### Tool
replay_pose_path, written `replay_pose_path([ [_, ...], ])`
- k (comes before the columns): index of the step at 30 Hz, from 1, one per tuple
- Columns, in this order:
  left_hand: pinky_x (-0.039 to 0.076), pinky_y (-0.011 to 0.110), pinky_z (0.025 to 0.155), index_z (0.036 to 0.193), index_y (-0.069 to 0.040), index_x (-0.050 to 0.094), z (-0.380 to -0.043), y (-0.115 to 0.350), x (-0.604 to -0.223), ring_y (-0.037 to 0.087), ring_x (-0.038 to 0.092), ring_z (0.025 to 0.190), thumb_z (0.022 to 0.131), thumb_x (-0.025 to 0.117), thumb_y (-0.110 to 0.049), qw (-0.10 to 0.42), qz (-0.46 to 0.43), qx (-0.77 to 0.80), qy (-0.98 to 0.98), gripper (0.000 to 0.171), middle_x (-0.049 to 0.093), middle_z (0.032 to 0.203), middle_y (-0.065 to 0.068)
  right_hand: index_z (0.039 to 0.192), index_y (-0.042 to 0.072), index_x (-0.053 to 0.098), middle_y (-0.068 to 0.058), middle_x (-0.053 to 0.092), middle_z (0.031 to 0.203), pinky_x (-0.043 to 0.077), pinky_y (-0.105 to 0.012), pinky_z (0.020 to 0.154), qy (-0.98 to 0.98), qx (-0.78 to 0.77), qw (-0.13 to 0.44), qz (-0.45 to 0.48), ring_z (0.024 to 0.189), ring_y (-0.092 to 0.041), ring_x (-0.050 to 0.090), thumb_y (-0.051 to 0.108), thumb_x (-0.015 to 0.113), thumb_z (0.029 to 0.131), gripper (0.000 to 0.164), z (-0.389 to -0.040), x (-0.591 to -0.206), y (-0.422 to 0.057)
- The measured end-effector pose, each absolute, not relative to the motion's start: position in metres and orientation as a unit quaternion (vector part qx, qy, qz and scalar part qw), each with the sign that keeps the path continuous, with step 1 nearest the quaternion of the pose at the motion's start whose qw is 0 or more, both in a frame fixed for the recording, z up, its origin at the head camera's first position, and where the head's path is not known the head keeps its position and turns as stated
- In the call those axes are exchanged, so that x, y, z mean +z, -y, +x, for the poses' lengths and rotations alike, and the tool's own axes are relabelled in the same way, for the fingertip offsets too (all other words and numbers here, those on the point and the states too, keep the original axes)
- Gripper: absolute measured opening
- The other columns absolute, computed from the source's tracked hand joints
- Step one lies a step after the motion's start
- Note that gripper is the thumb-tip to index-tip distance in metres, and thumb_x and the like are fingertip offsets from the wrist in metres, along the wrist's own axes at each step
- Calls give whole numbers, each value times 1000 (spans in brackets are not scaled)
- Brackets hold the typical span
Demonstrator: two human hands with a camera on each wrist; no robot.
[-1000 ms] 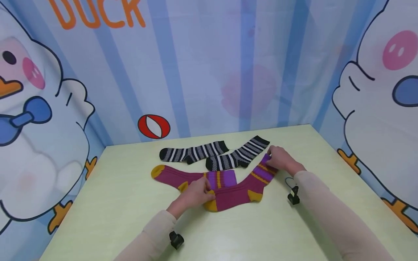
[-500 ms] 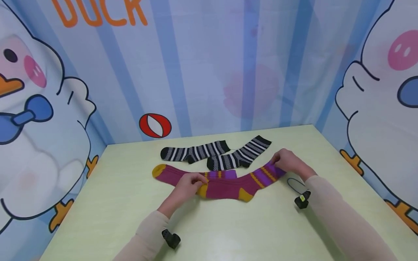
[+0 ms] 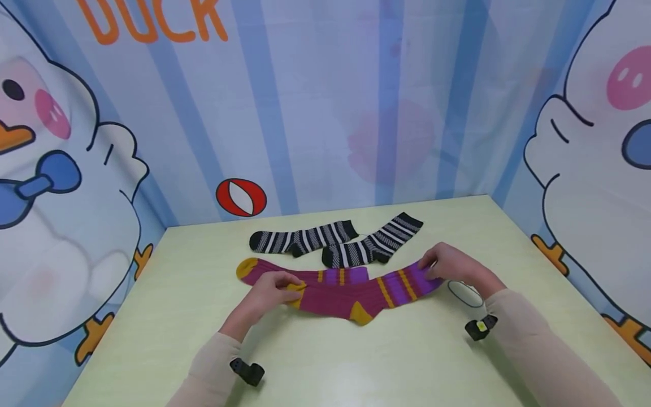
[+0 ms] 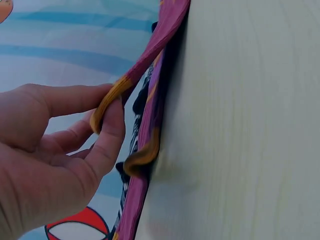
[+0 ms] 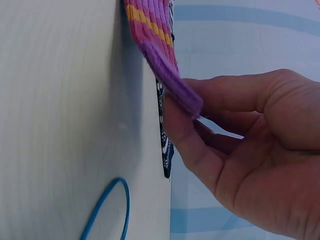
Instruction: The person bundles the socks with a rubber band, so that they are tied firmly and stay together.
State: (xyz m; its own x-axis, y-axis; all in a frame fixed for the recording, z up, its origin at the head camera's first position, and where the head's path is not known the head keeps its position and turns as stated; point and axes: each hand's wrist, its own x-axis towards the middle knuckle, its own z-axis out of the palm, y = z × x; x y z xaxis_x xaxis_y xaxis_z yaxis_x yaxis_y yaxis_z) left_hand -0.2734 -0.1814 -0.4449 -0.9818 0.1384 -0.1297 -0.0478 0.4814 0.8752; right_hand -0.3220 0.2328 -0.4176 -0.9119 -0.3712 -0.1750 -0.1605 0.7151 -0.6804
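Observation:
A maroon sock [image 3: 330, 299] with a mustard toe and heel and a purple striped cuff stretches between my two hands, lifted off the table in both wrist views. My left hand [image 3: 267, 294] pinches its mustard toe [image 4: 111, 100] between thumb and finger. At the other end, my right hand [image 3: 452, 264] pinches the purple cuff [image 5: 172, 82]. Behind it lies a matching maroon sock [image 3: 272, 271], flat on the table and partly covered in the head view by the held one.
Two black-and-white striped socks, a left one [image 3: 305, 237] and a right one [image 3: 373, 242], lie farther back on the pale table [image 3: 386, 367]. A printed duck curtain [image 3: 325, 113] rises behind the table. A thin blue cord loop [image 5: 107, 200] hangs near my right wrist.
The held sock has come up off the table and straightened out. My left hand has moved left with the toe; my right hand has moved right and nearer with the cuff.

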Motion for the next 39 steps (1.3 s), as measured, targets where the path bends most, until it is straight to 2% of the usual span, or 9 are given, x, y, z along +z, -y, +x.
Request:
replay_pose_path([
  [5,56,33,76,112,-1,69,-273,201,-447,21,61,87,87,77,-7,110,43,529,-841,27,67,100,8,99,-2,72,-10,66,94,54,-33,68,-906,-350,167,-169,84,-22,60,-2,71,82,18,-315,-422,-224],
  [9,56,34,77,115,2,66,-271,211,-448,22,60,88,87,77,-8,124,48,545,-828,32,66,101,9,94,1,68,-9,63,93,54,-33,67,-901,-360,171,-175,84,-22,58,-2,74,81,14,-306,-428,-214],
  [18,56,34,77,112,1,67,-268,230,-445,22,62,88,88,77,-12,141,48,535,-832,30,65,103,11,86,6,66,-5,61,89,51,-32,65,-897,-339,204,-197,80,-19,58,3,78,81,13,-297,-437,-204],
  [22,56,34,76,109,1,67,-266,246,-445,22,63,86,87,78,-13,171,67,516,-837,28,66,99,10,83,7,65,-5,60,86,52,-32,62,-890,-331,238,-204,72,-17,59,7,80,82,15,-294,-437,-199],
  [29,54,33,75,105,0,68,-263,258,-448,19,61,83,85,80,-15,213,92,487,-842,28,66,94,5,80,9,61,-3,59,78,49,-31,55,-896,-305,247,-208,59,-15,54,7,80,82,19,-293,-437,-193],
  [33,55,33,74,105,0,69,-264,259,-450,19,61,82,84,81,-12,210,84,476,-850,27,66,95,6,83,9,61,-3,58,77,45,-29,52,-892,-311,261,-200,56,-14,50,10,80,82,19,-294,-437,-193],
  [39,52,32,72,103,-2,67,-266,261,-454,21,56,84,82,82,-9,170,76,446,-875,26,61,93,7,84,8,61,-2,56,77,43,-28,50,-885,-313,268,-216,56,-13,48,12,80,83,20,-293,-437,-196],
])
